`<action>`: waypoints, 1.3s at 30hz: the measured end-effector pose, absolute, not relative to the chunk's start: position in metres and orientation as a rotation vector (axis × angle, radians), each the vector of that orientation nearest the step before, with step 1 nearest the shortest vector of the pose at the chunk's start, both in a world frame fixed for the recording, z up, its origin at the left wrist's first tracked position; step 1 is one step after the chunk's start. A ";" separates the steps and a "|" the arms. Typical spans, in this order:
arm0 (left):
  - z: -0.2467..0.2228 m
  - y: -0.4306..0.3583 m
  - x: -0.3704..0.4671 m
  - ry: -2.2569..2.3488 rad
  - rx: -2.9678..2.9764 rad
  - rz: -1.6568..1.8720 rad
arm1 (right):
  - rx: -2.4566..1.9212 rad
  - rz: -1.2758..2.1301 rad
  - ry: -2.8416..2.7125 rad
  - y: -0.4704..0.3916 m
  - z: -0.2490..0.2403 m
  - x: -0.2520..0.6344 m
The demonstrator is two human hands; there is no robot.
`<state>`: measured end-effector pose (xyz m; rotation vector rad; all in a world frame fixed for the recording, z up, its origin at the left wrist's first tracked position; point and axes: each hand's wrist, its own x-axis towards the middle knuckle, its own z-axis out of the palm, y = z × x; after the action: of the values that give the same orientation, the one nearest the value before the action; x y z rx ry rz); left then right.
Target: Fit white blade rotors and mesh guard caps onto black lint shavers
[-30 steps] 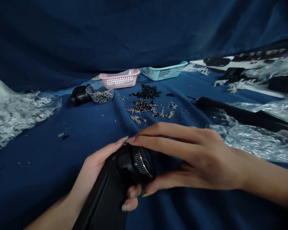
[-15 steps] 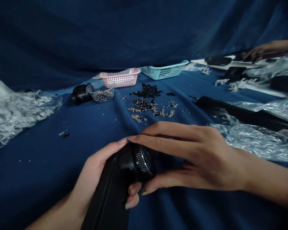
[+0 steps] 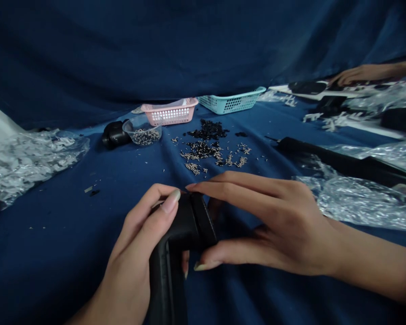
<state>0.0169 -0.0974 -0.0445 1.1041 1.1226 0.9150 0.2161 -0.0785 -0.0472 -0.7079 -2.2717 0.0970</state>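
Your left hand (image 3: 135,255) comes up from the bottom edge, fingers curled in a grasp on the black device (image 3: 184,221), its thumb laid over the head end. Your right hand (image 3: 287,221) reaches in from the right, palm side toward the device, fingers extended and parted from the thumb around the round end; whether they press on it, you cannot tell from this view.

The device is in front of you at lower centre, above the blue cloth (image 3: 64,257). Its handle's long axis runs from the bottom edge up and away from you, and its head bends rightward, the round end facing your right palm.

There is one device between your hands. Beyond it are one pink basket (image 3: 172,114), one teal basket (image 3: 238,102), and one clear bowl (image 3: 144,136) holding small screws, beside one black rounded part (image 3: 114,134). The loose screws (image 3: 192,169) and small black pieces (image 3: 208,129) are too many to count. One long black tool (image 3: 318,153) lies at right, and one other person's hand (image 3: 362,74) shows at far right.
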 end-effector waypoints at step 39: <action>-0.037 -0.061 -0.005 0.772 2.905 0.985 | -0.691 1.810 -1.345 -0.072 -0.047 0.207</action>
<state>-0.0052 -0.0607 -0.0367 2.9055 0.7723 0.9852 0.2071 -0.0718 -0.0466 -0.6913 -1.3447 1.8100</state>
